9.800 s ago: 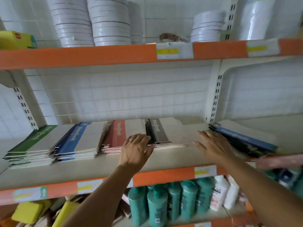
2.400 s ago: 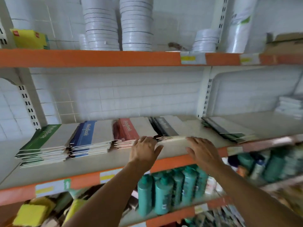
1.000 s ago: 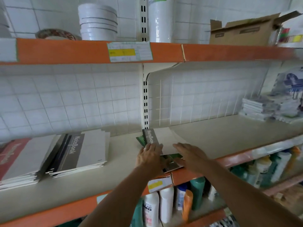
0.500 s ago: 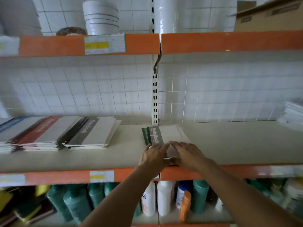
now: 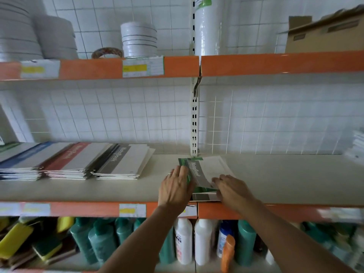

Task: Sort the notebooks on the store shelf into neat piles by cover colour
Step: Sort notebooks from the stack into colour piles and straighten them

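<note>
1. lying near the front edge of the shelf (image 5: 285, 180), the small mixed stack of notebooks (image 5: 204, 174) looks light, thin and floppy.
2. left hand (image 5: 175, 191) rests flat against its left side, fingers relaxed.
3. right hand (image 5: 230, 189) pinches the grey cover's front corner.
4. best lifted by the spine.

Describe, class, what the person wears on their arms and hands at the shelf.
Both forearms are bare, with no sleeves, gloves or watch in view. The left hand wears a thin pale ring on one of its fingers. The right hand shows no jewellery.
</note>
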Action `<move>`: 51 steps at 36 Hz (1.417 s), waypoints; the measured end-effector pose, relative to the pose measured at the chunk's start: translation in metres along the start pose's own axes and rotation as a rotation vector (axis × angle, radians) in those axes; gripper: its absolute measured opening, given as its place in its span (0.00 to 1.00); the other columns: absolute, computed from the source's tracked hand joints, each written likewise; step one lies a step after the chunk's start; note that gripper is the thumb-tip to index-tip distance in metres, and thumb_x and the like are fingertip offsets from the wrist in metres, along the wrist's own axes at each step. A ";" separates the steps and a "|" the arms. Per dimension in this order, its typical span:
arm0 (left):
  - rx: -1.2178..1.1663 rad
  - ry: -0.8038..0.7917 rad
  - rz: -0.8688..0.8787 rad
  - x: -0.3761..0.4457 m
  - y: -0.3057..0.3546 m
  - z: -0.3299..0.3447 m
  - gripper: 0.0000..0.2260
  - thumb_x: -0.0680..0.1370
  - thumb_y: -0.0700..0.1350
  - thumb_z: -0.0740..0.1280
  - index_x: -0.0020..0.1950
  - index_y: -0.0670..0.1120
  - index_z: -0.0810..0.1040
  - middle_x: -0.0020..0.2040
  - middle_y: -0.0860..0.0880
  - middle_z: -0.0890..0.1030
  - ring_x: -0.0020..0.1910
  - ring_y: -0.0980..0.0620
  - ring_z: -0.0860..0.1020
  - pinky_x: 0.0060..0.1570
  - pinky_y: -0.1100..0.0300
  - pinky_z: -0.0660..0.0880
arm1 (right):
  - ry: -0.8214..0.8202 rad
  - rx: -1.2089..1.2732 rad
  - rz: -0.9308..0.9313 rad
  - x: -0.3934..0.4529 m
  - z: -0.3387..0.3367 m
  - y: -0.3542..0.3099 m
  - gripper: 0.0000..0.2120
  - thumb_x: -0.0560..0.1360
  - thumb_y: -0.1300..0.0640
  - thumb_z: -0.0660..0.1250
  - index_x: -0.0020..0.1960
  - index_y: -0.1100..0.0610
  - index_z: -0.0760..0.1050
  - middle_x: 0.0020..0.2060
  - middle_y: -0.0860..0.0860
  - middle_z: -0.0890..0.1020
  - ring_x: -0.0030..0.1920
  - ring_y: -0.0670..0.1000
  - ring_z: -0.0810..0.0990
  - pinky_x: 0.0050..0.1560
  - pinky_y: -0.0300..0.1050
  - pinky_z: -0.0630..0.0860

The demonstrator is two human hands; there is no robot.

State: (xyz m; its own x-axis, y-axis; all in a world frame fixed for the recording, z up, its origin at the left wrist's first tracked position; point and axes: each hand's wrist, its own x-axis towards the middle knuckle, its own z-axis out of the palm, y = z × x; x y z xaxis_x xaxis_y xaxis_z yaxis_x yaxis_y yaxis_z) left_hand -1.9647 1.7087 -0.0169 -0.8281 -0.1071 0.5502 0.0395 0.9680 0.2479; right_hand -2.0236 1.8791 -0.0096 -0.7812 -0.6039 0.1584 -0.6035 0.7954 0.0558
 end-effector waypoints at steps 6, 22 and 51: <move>0.050 -0.077 0.078 0.001 0.005 0.006 0.10 0.82 0.48 0.55 0.59 0.46 0.71 0.56 0.49 0.74 0.55 0.50 0.73 0.51 0.58 0.69 | 0.123 -0.047 0.037 0.007 -0.010 0.006 0.16 0.81 0.58 0.54 0.68 0.54 0.69 0.57 0.50 0.74 0.54 0.48 0.74 0.41 0.39 0.70; 0.207 -0.481 0.216 0.011 0.024 0.036 0.36 0.77 0.68 0.55 0.78 0.51 0.52 0.75 0.50 0.63 0.76 0.49 0.56 0.74 0.48 0.43 | 0.109 -0.029 0.135 -0.008 -0.018 0.032 0.41 0.76 0.64 0.65 0.78 0.46 0.44 0.77 0.49 0.55 0.74 0.49 0.61 0.69 0.43 0.65; 0.348 -0.363 0.118 0.015 0.051 0.032 0.10 0.82 0.45 0.59 0.59 0.45 0.76 0.51 0.47 0.81 0.48 0.48 0.81 0.39 0.58 0.71 | 0.137 0.086 0.138 -0.017 -0.010 0.036 0.37 0.77 0.66 0.60 0.78 0.47 0.45 0.77 0.48 0.55 0.75 0.47 0.59 0.68 0.40 0.64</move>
State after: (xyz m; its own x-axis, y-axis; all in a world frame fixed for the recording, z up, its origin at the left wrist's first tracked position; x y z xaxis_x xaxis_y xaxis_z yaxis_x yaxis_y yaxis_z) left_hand -1.9926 1.7635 -0.0213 -0.9724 0.0335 0.2309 0.0073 0.9935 -0.1137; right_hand -2.0303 1.9187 -0.0007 -0.8318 -0.4724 0.2915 -0.5085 0.8590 -0.0590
